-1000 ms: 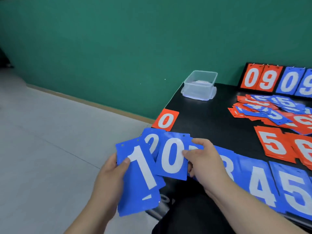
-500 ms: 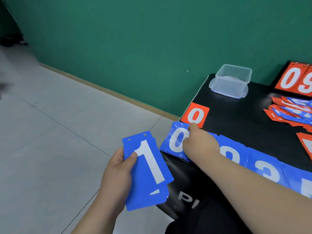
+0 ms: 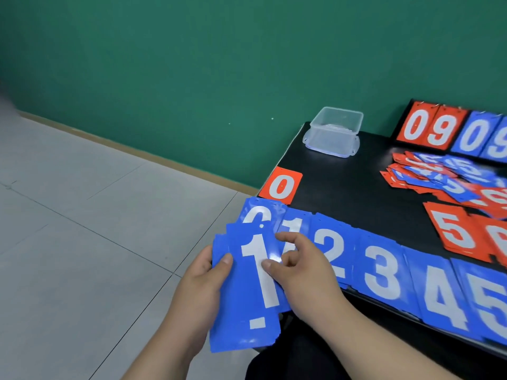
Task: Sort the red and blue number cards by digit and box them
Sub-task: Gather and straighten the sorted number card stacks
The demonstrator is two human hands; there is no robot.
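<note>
A plain dark green wall (image 3: pixel 192 64) stands behind. The floor (image 3: pixel 68 242) has large light grey tiles, with a beige skirting board (image 3: pixel 137 149) along the wall. The black worktop (image 3: pixel 343 187) stands against the wall.

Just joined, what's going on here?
A person is sorting number cards. The left hand holds a stack of blue 1 cards while the right hand pinches its right edge. Along the near edge of the table run blue piles 0 to 5, a red 0 card sits behind them, and a mixed pile lies at the right. The clear box is empty.
</note>
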